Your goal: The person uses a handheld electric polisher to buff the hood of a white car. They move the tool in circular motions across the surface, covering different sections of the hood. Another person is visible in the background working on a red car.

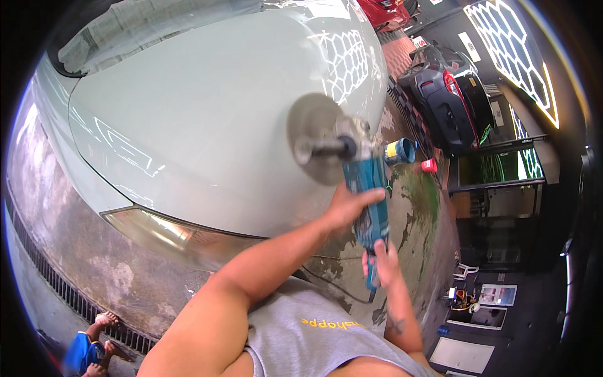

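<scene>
A teal rotary polisher (365, 182) is held over the front part of a glossy pale grey car hood (207, 132). Its round pad (308, 119) is smeared by motion, lying against or just above the paint; I cannot tell which. A dark side handle (326, 149) juts out across the pad with no hand on it. My left hand (352, 204) is closed around the polisher's body, behind the metal head. Farther back, my right hand (381, 262) grips the rear handle. Below the hood's edge sits the car's headlight (169, 232).
A power cord (345, 293) trails near my waist. Past the hood stand a blue bucket (400, 151) and a small red container (429, 166) on stained concrete. A dark car (440, 103) and a red car (384, 14) are parked beyond. Another person (91, 349) is beside a floor drain grate (69, 292).
</scene>
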`<state>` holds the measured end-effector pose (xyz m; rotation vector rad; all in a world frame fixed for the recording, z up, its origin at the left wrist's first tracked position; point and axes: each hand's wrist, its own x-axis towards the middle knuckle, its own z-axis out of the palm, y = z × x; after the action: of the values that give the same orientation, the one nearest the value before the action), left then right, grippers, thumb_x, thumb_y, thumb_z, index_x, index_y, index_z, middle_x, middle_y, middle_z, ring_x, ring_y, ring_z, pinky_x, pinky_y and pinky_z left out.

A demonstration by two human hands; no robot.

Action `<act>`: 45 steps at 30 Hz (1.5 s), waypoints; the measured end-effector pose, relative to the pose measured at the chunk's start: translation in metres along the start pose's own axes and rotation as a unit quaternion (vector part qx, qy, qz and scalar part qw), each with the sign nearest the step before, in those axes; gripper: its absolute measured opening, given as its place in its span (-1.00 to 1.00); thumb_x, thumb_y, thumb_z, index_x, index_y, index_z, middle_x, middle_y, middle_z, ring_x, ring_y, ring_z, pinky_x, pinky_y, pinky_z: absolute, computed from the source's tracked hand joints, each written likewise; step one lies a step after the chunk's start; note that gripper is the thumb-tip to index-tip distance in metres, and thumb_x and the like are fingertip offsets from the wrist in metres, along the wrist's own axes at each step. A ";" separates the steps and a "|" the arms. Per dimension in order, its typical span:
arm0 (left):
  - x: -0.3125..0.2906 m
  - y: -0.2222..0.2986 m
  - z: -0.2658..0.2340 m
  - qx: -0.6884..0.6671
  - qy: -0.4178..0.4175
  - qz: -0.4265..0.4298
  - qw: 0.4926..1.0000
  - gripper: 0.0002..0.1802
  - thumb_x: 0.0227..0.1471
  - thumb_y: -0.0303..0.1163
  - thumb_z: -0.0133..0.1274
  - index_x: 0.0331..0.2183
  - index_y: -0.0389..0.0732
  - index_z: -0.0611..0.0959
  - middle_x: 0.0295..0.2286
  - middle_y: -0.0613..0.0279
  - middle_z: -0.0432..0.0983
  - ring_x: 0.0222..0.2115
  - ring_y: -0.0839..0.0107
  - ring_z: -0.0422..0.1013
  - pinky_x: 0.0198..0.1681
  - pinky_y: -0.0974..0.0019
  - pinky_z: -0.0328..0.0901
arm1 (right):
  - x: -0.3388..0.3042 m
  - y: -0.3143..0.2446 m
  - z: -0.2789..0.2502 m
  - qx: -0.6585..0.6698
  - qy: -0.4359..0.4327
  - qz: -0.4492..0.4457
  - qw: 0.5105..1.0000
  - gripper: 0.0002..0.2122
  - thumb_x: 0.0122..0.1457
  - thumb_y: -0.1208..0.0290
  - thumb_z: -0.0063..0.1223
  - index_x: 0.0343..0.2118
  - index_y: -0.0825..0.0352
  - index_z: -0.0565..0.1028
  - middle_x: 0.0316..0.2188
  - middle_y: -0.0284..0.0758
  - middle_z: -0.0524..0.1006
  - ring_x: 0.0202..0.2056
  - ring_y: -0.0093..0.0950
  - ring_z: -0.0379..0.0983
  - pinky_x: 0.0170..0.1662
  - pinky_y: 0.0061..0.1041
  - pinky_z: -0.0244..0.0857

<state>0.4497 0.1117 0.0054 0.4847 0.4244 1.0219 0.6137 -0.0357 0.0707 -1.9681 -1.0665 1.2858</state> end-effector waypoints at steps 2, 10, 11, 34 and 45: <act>-0.037 -0.019 0.005 -0.016 0.017 0.026 0.999 -0.36 0.03 -0.24 0.46 0.07 -0.29 0.59 -0.10 0.17 0.62 -0.10 0.36 0.55 0.06 0.11 0.47 | -0.027 0.017 0.001 -0.005 -0.012 -0.002 1.000 -0.36 0.30 -0.32 0.10 0.01 0.27 0.37 -0.52 -0.30 0.52 -0.60 -0.51 0.46 -0.53 -0.49 0.41; -0.003 0.032 -0.010 -0.009 -0.002 0.024 1.000 -0.40 0.03 -0.24 0.43 0.05 -0.28 0.60 -0.16 0.14 0.65 -0.17 0.31 0.59 -0.01 0.11 0.51 | 0.007 -0.026 0.033 0.006 -0.013 -0.043 0.999 -0.42 0.36 -0.26 0.06 0.01 0.27 0.36 -0.54 -0.31 0.50 -0.61 -0.53 0.44 -0.54 -0.51 0.37; 0.013 0.046 -0.015 -0.020 -0.004 0.022 1.000 -0.45 0.04 -0.27 0.42 0.01 -0.28 0.62 -0.21 0.14 0.67 -0.24 0.28 0.63 -0.08 0.10 0.54 | 0.021 -0.042 0.041 -0.003 -0.011 -0.063 0.998 -0.43 0.38 -0.25 0.04 0.01 0.27 0.36 -0.54 -0.32 0.50 -0.61 -0.54 0.44 -0.55 -0.51 0.37; 0.003 -0.046 -0.002 0.091 0.024 -0.033 0.995 -0.33 -0.02 -0.28 0.48 0.08 -0.28 0.58 -0.10 0.15 0.63 -0.10 0.35 0.57 0.05 0.17 0.47 | 0.013 0.084 0.005 0.081 0.005 -0.020 0.997 -0.43 0.38 -0.23 0.06 -0.08 0.33 0.41 -0.52 -0.30 0.55 -0.59 -0.52 0.49 -0.51 -0.48 0.44; 0.183 -0.063 0.026 0.022 0.048 0.090 0.995 -0.44 0.12 -0.27 0.35 0.09 -0.24 0.54 -0.13 0.15 0.60 -0.11 0.30 0.58 -0.02 0.13 0.53 | 0.216 0.015 -0.132 0.048 -0.167 -0.162 0.971 -0.44 0.42 -0.13 0.06 0.21 0.24 0.30 -0.46 -0.36 0.51 -0.52 -0.63 0.44 -0.45 -0.57 0.36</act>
<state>0.5917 0.2406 -0.0292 0.5211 0.4952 1.2154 0.7887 0.1364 0.0062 -1.4613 -1.3907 1.4795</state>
